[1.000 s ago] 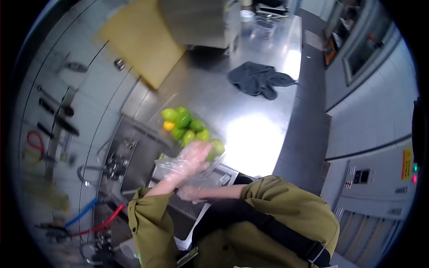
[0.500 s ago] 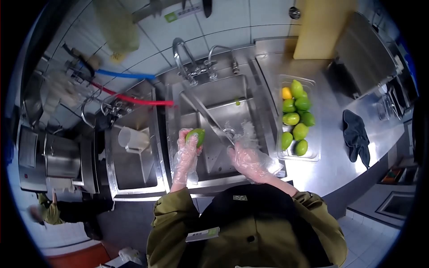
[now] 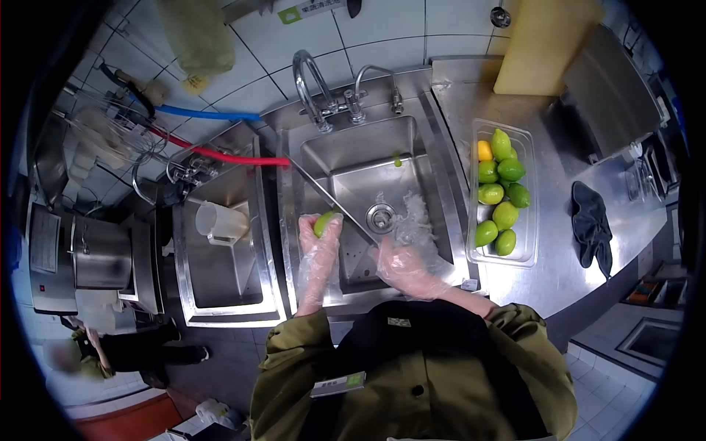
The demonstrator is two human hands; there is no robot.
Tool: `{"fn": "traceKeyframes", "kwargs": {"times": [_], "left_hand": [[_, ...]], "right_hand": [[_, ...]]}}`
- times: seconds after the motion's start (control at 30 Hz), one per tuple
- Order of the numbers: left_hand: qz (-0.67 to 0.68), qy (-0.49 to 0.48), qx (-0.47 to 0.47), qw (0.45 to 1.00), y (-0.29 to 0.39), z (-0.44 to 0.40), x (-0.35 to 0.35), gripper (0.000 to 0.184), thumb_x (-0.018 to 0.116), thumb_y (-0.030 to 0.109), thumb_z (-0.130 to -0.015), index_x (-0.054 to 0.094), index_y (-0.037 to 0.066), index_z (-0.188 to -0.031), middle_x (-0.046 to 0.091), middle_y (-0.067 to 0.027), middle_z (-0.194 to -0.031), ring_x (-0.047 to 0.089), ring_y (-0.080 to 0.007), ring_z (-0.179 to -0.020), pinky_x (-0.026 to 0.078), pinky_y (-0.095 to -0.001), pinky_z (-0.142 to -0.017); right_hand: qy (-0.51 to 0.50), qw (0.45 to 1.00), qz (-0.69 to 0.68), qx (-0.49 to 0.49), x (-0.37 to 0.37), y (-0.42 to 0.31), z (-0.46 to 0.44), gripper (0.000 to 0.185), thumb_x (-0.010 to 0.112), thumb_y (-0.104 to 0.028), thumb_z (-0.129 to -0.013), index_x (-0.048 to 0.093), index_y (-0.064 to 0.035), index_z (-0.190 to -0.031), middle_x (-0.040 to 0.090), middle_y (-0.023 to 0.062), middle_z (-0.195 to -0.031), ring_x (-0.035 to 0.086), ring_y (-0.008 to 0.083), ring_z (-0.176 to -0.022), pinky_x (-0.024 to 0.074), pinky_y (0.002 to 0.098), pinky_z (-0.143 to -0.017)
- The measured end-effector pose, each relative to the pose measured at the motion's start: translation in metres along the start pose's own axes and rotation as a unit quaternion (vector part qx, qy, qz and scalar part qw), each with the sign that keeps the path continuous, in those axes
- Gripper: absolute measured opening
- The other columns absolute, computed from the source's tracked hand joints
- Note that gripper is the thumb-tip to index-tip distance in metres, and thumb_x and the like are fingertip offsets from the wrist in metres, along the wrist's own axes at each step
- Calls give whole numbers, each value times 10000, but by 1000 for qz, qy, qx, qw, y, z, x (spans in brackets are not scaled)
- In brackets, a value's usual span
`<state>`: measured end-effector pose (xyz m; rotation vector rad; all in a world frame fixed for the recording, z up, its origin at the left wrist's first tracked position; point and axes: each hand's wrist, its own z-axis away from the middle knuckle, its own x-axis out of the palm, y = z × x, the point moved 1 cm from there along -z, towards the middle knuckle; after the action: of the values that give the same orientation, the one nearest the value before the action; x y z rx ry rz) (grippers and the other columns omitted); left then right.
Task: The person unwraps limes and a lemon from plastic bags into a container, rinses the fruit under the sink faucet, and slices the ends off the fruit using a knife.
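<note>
White plastic — a jug [image 3: 220, 223] stands in the left basin [image 3: 220, 287], well left of either grip. On my feed the left hand [image 3: 320, 246] is closed around a green lime [image 3: 322, 223]. Beside it slants a long knife [image 3: 335, 200]; I can't tell whether the blade touches. The right hand [image 3: 408, 268] grasps its near end — knife work, I judge, and any move calls for fingers clear of the edge. Rightward, more limes [image 3: 510, 170] fill a clear tray [image 3: 528, 228].

"果蔬清洗池" on a wall sign [image 3: 312, 9]
</note>
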<state>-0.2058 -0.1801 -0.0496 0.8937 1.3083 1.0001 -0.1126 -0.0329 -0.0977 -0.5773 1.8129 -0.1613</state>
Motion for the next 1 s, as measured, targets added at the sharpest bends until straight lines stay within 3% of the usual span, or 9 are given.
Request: {"fn": "traceKeyframes", "kwargs": {"times": [0.1,0.2,0.3,0.37,0.43,0.5,0.67,0.9,1.0], "left_hand": [[-40,-5,27,999,10,10,1,364,657,279,-743,436,43,-910,477,-84,-821,435,-131,-742,397,-288,-673],[10,-49,-66,997,16,14,-7,346,663,238,-728,444,49,-919,489,-82,-803,462,-151,-685,417,-294,-630],[-114,-165,66,978,20,37,-6,366,634,223,-746,438,88,-1024,488,-87,-856,486,-167,-793,422,-312,-707],[64,-10,-74,995,1,15,-21,406,622,177,-768,430,120,-1121,419,-95,-1097,453,-164,-958,402,-297,-786],[276,-33,-28,960,13,18,-15,441,601,126,-789,416,143,-1190,442,-68,-1082,456,-148,-964,384,-272,-828],[264,-104,-48,958,-6,14,-14,479,597,95,-795,402,146,-1230,471,-46,-1053,455,-134,-960,362,-247,-859],[292,-11,-103,951,-26,5,8,433,576,197,-837,389,113,-1218,495,-50,-1033,472,-139,-938,394,-256,-804],[354,-125,-149,915,-20,5,6,348,578,291,-830,456,59,-1060,506,-62,-962,526,-166,-868,487,-287,-750],[281,-80,-163,942,-20,12,9,444,581,368,-816,398,70,-1088,453,-104,-1043,513,-177,-906,472,-288,-683]], "right_hand": [[-61,978,-159,117,-30,-13,-18,111,538,-60,-757,501,23,-821,520,145,-665,569,253,-606,445,338,-489],[47,986,-150,48,-10,-11,-24,157,492,-133,-809,486,23,-798,531,180,-613,548,337,-555,428,421,-470],[-76,979,-188,27,38,26,-29,200,483,-175,-823,505,23,-802,544,203,-705,554,362,-651,440,435,-552],[-60,963,-210,156,24,30,-26,241,453,-212,-841,527,16,-811,545,216,-771,548,378,-731,437,437,-635],[-83,937,-206,270,13,26,-22,256,440,-230,-851,531,8,-824,548,213,-778,548,377,-739,434,432,-654],[-95,957,-195,194,-7,14,-28,269,411,-246,-868,511,3,-847,559,209,-793,553,371,-750,442,433,-652],[-103,964,-160,184,-52,-22,-41,205,433,-199,-851,475,2,-843,568,188,-702,564,359,-635,452,429,-564],[-33,982,-138,122,-54,-15,-28,148,463,-143,-821,449,3,-834,532,189,-570,551,349,-543,432,429,-473],[-20,993,-89,76,-42,-11,-19,152,460,-141,-819,448,8,-839,529,194,-569,548,350,-535,426,428,-459]]}}
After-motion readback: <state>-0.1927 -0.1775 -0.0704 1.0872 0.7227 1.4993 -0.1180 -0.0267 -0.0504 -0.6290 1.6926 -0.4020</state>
